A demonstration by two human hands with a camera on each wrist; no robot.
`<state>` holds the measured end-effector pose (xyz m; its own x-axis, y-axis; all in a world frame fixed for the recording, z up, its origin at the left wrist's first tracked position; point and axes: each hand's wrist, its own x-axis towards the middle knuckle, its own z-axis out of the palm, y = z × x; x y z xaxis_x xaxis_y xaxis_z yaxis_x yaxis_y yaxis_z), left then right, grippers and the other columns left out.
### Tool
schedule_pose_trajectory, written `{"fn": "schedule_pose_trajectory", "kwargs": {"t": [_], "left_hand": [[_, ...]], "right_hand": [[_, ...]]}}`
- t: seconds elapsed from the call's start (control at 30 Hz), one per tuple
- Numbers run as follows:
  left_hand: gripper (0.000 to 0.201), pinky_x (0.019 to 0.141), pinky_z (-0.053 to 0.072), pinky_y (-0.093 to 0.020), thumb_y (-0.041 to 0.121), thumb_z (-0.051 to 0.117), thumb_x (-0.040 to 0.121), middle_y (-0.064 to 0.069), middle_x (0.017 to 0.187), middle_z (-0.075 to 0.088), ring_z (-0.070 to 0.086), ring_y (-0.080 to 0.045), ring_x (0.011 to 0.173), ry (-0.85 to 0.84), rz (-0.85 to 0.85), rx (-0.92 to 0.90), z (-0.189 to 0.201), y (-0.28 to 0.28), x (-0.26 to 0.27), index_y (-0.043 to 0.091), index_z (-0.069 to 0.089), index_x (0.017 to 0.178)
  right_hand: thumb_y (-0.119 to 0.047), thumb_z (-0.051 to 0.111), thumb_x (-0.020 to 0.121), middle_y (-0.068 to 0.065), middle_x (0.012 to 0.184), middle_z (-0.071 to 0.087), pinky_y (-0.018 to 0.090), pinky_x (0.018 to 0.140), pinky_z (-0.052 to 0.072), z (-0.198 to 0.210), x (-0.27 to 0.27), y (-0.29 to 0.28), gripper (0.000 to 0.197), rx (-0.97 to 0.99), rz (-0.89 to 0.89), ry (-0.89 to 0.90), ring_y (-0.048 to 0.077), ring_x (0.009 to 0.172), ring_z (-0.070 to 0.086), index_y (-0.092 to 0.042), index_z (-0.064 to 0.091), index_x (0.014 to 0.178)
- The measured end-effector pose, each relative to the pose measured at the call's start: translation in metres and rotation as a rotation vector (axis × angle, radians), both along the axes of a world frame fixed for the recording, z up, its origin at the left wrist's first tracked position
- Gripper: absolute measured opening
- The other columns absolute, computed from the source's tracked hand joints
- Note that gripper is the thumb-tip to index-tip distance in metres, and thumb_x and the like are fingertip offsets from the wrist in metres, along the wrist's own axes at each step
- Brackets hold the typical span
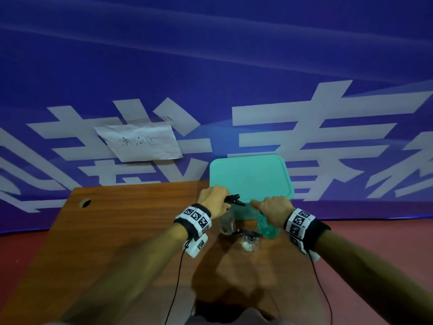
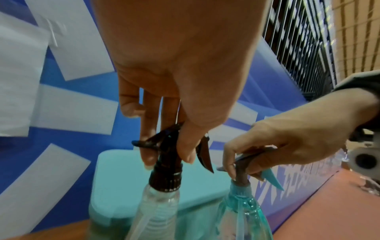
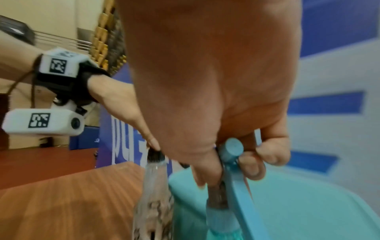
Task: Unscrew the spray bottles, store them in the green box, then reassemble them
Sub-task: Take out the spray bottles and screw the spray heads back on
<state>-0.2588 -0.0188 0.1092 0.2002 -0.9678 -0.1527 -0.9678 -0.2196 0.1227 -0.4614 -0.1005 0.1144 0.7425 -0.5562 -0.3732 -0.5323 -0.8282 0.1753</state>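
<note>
A clear spray bottle (image 1: 226, 222) with a black trigger head (image 2: 164, 146) stands on the wooden table (image 1: 131, 231). My left hand (image 1: 214, 200) grips that black head from above. Beside it stands a teal spray bottle (image 1: 267, 228) with a light blue trigger head (image 3: 232, 154); my right hand (image 1: 273, 208) grips this head, fingers curled round its neck. Both bottles stand just in front of the green box (image 1: 250, 181), whose lid is on. A third clear bottle (image 1: 249, 241) with a black head stands nearer to me, between my wrists.
A blue banner with white characters hangs right behind the table, with a paper note (image 1: 140, 143) taped to it. The table has a round cable hole (image 1: 85, 202) at its far left. Red floor (image 1: 375, 242) lies to the right.
</note>
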Motion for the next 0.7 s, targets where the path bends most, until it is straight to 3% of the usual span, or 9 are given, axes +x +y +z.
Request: {"fn": "schedule_pose_trajectory", "kwargs": {"t": [0.17, 0.33, 0.57, 0.7], "left_hand": [[0.012, 0.07, 0.056, -0.032, 0.032, 0.075, 0.086, 0.003, 0.083, 0.067, 0.066, -0.019, 0.077, 0.067, 0.063, -0.005, 0.03, 0.025, 0.039, 0.024, 0.072, 0.094], [0.013, 0.065, 0.05, -0.028, 0.035, 0.076, 0.084, 0.006, 0.079, 0.066, 0.065, -0.016, 0.075, 0.085, 0.126, 0.005, 0.035, 0.055, 0.097, 0.026, 0.072, 0.093], [0.016, 0.071, 0.055, -0.029, 0.036, 0.076, 0.083, 0.005, 0.082, 0.07, 0.068, -0.019, 0.079, 0.034, 0.228, 0.014, 0.02, 0.092, 0.199, 0.027, 0.076, 0.095], [0.02, 0.075, 0.054, -0.031, 0.036, 0.073, 0.086, 0.002, 0.089, 0.073, 0.069, -0.022, 0.087, -0.012, 0.266, 0.004, 0.006, 0.102, 0.259, 0.026, 0.075, 0.103]], "right_hand": [[-0.009, 0.046, 0.099, 0.006, 0.099, 0.068, 0.033, 0.063, 0.04, 0.065, 0.057, 0.02, 0.03, -0.141, 0.194, 0.036, 0.029, 0.088, 0.068, -0.021, 0.044, 0.126], [-0.017, 0.05, 0.098, 0.006, 0.106, 0.067, 0.034, 0.065, 0.037, 0.095, 0.133, 0.026, 0.034, -0.108, 0.219, -0.072, 0.029, 0.092, 0.067, -0.026, 0.043, 0.13], [-0.008, 0.056, 0.091, 0.006, 0.098, 0.067, 0.035, 0.057, 0.044, 0.05, 0.246, 0.037, 0.066, -0.082, 0.173, -0.195, 0.029, 0.082, 0.067, -0.023, 0.026, 0.148], [-0.013, 0.058, 0.091, 0.008, 0.105, 0.068, 0.037, 0.063, 0.046, 0.017, 0.303, 0.04, 0.045, -0.051, 0.094, -0.222, 0.031, 0.093, 0.068, -0.014, 0.04, 0.132]]}}
